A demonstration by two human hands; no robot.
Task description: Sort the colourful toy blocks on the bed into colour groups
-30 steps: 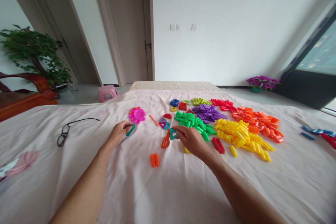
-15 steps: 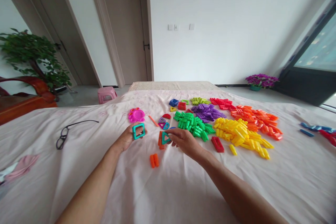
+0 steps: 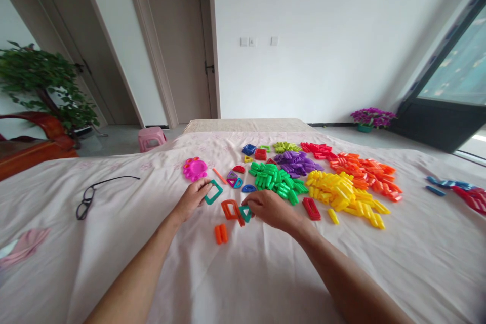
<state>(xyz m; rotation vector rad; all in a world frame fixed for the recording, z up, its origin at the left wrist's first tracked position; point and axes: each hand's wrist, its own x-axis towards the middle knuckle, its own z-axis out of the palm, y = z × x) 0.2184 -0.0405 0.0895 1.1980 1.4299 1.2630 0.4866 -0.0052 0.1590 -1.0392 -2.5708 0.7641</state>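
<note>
Left hand: We are pinching a green square frame with our left hand, fingers closed on its near edge. The frame is tilting up off the pink bed sheet.

Right hand: We are pressing our right hand down on a small green triangle frame, fingertips curled on it. It is lying on the sheet, touching the orange frame just to its left.

Between the hands: The orange frame and green triangle are sitting together, and two orange pegs are lying just in front of them.

Piles: Green pegs, yellow pegs, orange pegs and purple pegs are lying in heaps beyond our right hand.

Other bits: A pink flower piece is sitting near the left hand, and glasses are lying well off to the left.

What could go wrong: We are thinking the joined frames could pop apart, because the sheet is soft and wrinkly and we are pushing down on only one of them.

Another worry: The square could slip out, because we are holding it by just one thin edge.

One more: Our right arm could bump the green pile and mix the colors, because the pile is so close.
</note>
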